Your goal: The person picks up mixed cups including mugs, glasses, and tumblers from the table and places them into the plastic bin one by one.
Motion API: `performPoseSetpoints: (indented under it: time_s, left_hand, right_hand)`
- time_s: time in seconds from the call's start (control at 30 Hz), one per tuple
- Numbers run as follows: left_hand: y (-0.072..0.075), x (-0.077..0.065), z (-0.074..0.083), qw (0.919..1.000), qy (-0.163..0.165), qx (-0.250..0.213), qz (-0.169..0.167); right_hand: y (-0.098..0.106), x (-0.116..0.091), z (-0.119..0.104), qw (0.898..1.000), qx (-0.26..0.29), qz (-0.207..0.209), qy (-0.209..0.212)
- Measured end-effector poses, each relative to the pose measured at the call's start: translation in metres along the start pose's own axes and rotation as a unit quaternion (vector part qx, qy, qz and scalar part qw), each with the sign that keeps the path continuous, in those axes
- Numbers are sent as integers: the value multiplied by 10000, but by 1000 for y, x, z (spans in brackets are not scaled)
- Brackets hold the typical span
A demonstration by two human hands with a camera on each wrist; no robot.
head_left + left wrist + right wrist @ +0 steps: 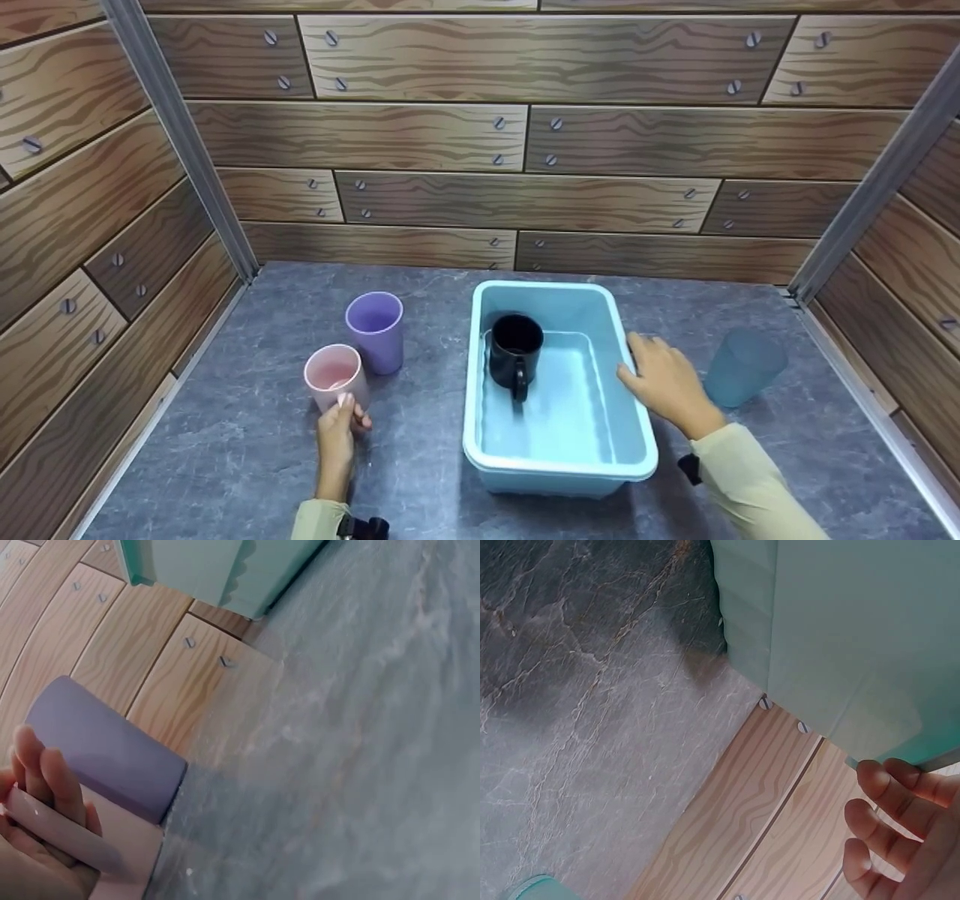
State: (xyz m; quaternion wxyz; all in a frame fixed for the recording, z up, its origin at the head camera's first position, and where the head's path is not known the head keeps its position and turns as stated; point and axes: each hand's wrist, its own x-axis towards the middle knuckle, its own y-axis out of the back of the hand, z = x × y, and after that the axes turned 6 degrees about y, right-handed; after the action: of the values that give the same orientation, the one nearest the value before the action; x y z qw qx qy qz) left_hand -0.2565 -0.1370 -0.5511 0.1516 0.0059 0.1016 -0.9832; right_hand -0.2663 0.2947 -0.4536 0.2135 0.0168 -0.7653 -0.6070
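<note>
My left hand [337,435] holds a pink mug [330,371] by its handle, at the left of the table. In the left wrist view the fingers [64,780] wrap the pink handle [64,832]. Just behind the mug stands a purple tumbler [379,337]. My right hand [670,380] grips the right rim of a light blue plastic tub [559,469], its thumb over the edge. Seen from the right wrist, the fingertips [870,780] are at the rim's outer side. Inside the tub, toward its left wall, stands a black mug [516,349] with the handle facing me.
Beyond my right hand a translucent teal tumbler [746,367] stands on the right of the grey marbled table [247,450]. Wood-patterned panels [525,142] close off the back and both sides, with metal posts [191,142] at the corners.
</note>
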Motion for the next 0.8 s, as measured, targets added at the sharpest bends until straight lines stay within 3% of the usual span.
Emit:
performPoseSetpoints:
  time_s: [0.2, 0.53, 0.63, 0.8]
  left_hand:
    - [0, 2, -3, 9996, -187, -159, -156]
    - [-2, 3, 0, 9987, 16, -503, -110]
    - [-1, 5, 2, 9989, 209, -410, -1]
    - [3, 11, 8, 9961, 842, -247, -24]
  right_hand:
    - [0, 0, 1, 10000, 43, 7, -24]
    - [-2, 1, 1, 10000, 44, 38, 26]
    - [-2, 1, 0, 10000, 52, 16, 18]
    - [-2, 0, 0, 10000, 62, 17, 6]
